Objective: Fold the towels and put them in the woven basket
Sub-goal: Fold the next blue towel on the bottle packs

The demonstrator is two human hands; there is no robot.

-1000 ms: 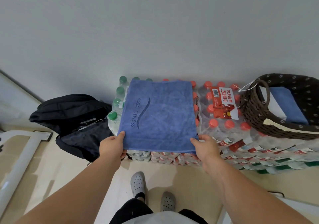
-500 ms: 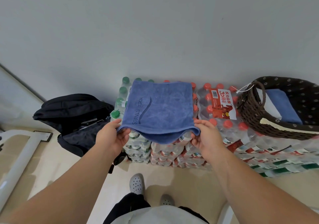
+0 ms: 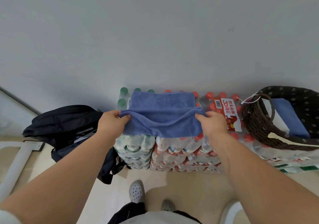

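Note:
A blue towel (image 3: 162, 113) lies on top of stacked packs of water bottles (image 3: 172, 153) against the wall. My left hand (image 3: 112, 123) grips the towel's near left corner and my right hand (image 3: 214, 123) grips its near right corner. Both corners are lifted and carried over the towel's far half, so the near edge sags between my hands. The dark brown woven basket (image 3: 255, 125) stands on the bottle packs at the right. Inside it lies a folded blue towel (image 3: 291, 118) over something white.
A black backpack (image 3: 65, 129) slumps on the floor left of the bottle packs. A white frame (image 3: 15, 161) runs along the floor at far left. My feet in grey perforated shoes (image 3: 136, 191) stand just in front of the stack. The grey wall rises right behind it.
Both hands have lifted the towel's near edge off the stack and carried it away from me over the far half. The printed logo side is now folded under.

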